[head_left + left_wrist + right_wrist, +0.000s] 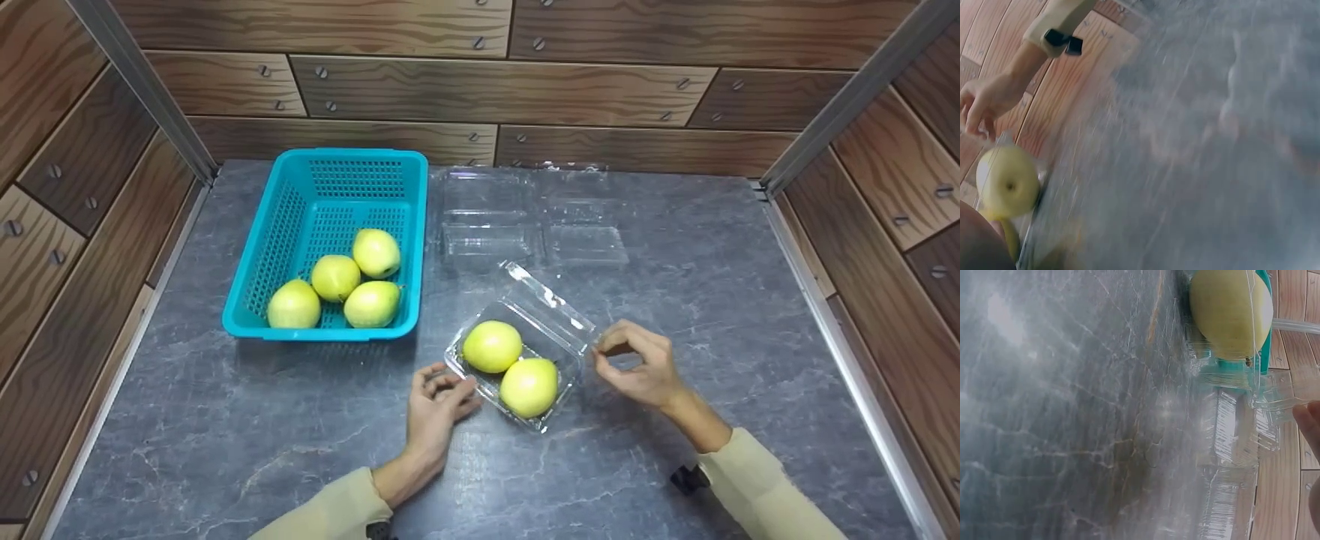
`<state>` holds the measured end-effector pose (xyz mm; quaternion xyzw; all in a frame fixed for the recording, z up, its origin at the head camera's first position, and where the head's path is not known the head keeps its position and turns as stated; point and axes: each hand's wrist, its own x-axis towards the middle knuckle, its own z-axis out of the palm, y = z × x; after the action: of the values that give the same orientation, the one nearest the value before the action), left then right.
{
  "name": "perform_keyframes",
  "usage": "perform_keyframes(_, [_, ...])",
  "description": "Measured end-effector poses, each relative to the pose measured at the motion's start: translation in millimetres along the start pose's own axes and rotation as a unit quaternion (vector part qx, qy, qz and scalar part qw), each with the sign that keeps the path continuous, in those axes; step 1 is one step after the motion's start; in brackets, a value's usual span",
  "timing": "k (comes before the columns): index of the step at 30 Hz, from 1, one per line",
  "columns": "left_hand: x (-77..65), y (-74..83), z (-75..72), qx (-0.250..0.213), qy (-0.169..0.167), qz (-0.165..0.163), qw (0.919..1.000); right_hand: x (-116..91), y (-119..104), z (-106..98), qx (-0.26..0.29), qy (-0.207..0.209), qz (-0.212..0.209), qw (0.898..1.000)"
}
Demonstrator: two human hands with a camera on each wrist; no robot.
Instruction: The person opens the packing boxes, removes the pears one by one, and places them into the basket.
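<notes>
Two yellow-green pears lie side by side in a clear plastic clamshell box, also partly visible in both wrist views. Its hinged lid stands raised on the far right side. My right hand pinches the lid's near right corner between thumb and fingers; its fingertips show at the right edge of the right wrist view. Beside the box's left edge rests my left hand, fingers loosely bent, thumb by the rim. Whether it presses the box I cannot tell.
A turquoise perforated basket with several more pears stands at the left. Several clear plastic boxes sit at the back, behind the box with pears. Wood-patterned walls bound the grey marbled tabletop.
</notes>
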<state>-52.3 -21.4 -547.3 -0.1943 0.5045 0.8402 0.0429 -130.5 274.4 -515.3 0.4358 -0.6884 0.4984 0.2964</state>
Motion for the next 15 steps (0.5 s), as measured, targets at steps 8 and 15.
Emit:
perform_keyframes(8, [20.1,18.3,-10.4,0.052,-0.002,0.003,0.9986,-0.4,-2.5,-1.4,0.058,0.027,0.065,0.996])
perform_keyframes(15, [40.7,28.0,-15.0,0.109,-0.021,0.014,0.9937,-4.4,-3.2,-1.7,0.066,0.062,0.130,0.987])
